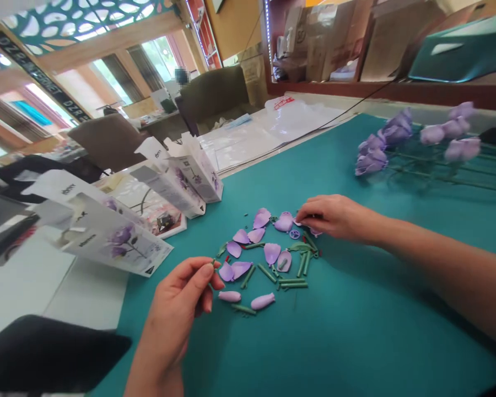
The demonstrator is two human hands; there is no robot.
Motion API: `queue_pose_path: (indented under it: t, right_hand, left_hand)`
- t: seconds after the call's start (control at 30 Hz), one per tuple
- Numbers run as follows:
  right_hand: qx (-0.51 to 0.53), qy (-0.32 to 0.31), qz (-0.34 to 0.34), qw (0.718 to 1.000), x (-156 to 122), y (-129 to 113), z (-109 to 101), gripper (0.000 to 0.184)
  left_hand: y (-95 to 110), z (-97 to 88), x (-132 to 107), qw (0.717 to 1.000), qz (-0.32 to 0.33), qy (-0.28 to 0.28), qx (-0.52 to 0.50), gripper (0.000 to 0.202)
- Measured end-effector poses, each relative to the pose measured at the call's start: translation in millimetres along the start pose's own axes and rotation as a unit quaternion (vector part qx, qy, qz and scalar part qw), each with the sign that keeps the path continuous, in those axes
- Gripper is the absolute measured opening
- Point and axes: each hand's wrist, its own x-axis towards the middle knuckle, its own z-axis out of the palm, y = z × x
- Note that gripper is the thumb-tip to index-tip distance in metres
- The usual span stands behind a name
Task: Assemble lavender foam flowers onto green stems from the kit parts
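My left hand [181,295] pinches a small green piece [214,263] between thumb and index finger, left of a loose spread of plastic flower parts. At the far right of that spread, my right hand [333,218] reaches down with bent fingers onto a pale purple petal [297,221]; how firmly it grips is partly hidden. Between the hands lie several purple petals [271,253], green stem tubes [267,273], a green leaf [298,246], a purple ring-like part [294,234] and small red pieces. Nearer to me are two pink-lilac bud-shaped parts [263,301] and another green tube [243,310].
Assembled purple flowers [372,151] on green stems lie at the back right of the teal tabletop [334,342]. Opened white boxes with flower pictures [119,234] stand on the left. A dark flat object [53,353] is at lower left; chairs [215,96] stand beyond.
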Motion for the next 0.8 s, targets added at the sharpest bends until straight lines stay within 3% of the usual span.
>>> queue_pose_path:
  t: [0.13,0.27,0.5,0.8]
  right_hand:
    - [0.002,0.004,-0.009,1.0,-1,-4,0,0.019]
    - [0.035,-0.014,-0.056,0.998,-2,-15,3,0.019]
    - [0.06,-0.015,-0.08,0.995,-2,-18,10,0.02]
    - [0.062,-0.011,-0.094,0.994,-2,-16,11,0.02]
  left_hand:
    - [1,-1.3,-2,0.999,-0.023,-0.004,-0.022,0.026]
    - [1,0.3,-1,0.994,-0.052,-0.053,-0.079,0.025]
    - [14,4.7,-5,0.956,-0.108,-0.12,-0.246,0.019]
    - [17,16.3,-14,0.947,-0.11,-0.141,-0.267,0.017]
